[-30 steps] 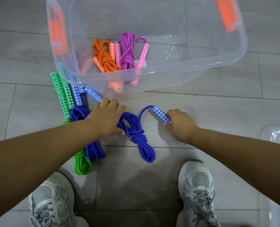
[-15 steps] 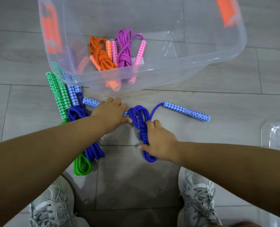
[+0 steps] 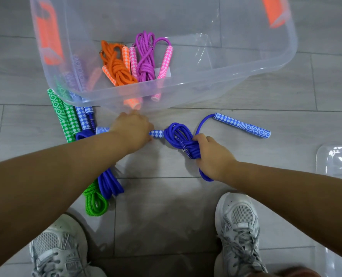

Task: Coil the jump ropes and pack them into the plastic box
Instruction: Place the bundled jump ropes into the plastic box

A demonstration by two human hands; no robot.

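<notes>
Blue jump rope (image 3: 179, 136) bunched in loose coils; one handle (image 3: 243, 124) free.

Left hand: left hand (image 3: 131, 129) curled round one blue-and-white checked handle (image 3: 156, 133)
Right hand: right hand (image 3: 214, 154) gripping the wound bundle of the blue cord jump rope (image 3: 179, 136)
Loose end: second checked handle (image 3: 243, 124) lying on the grey tiled floor (image 3: 166, 216)
Box: clear plastic box (image 3: 186, 84) holding a coiled orange rope (image 3: 117, 66) beside a purple rope (image 3: 145, 56)
Outside: green rope (image 3: 95, 200) and another blue rope (image 3: 109, 182) at its left corner
</notes>
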